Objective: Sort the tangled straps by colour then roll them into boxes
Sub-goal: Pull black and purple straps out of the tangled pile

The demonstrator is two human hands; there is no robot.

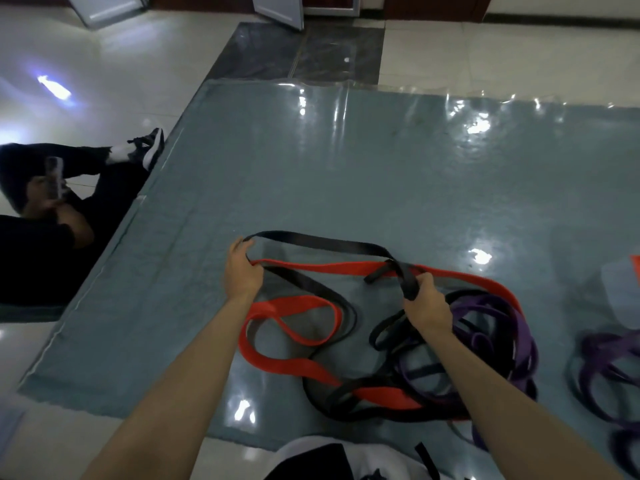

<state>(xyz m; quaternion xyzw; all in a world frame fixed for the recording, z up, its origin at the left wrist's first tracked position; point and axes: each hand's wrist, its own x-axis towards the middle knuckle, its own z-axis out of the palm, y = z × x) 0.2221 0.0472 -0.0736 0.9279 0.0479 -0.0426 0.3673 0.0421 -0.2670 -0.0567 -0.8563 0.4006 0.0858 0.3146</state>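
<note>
A tangle of straps lies on a grey-blue mat (346, 174) covered with clear plastic. A black strap (322, 242) is stretched between my two hands. My left hand (240, 268) grips its left end loop, together with a bend of the red strap (325, 266). My right hand (427, 303) grips the black strap near a knot where it crosses the red one. More red loops (291, 362) and black loops lie under my forearms. Purple straps (491, 317) are bunched to the right of my right hand.
A second pile of purple straps (609, 368) lies at the right edge, beside a pale box (623, 289) that is partly cut off. A person in black sits on the tiled floor at the left (52, 216), one shoe touching the mat's edge.
</note>
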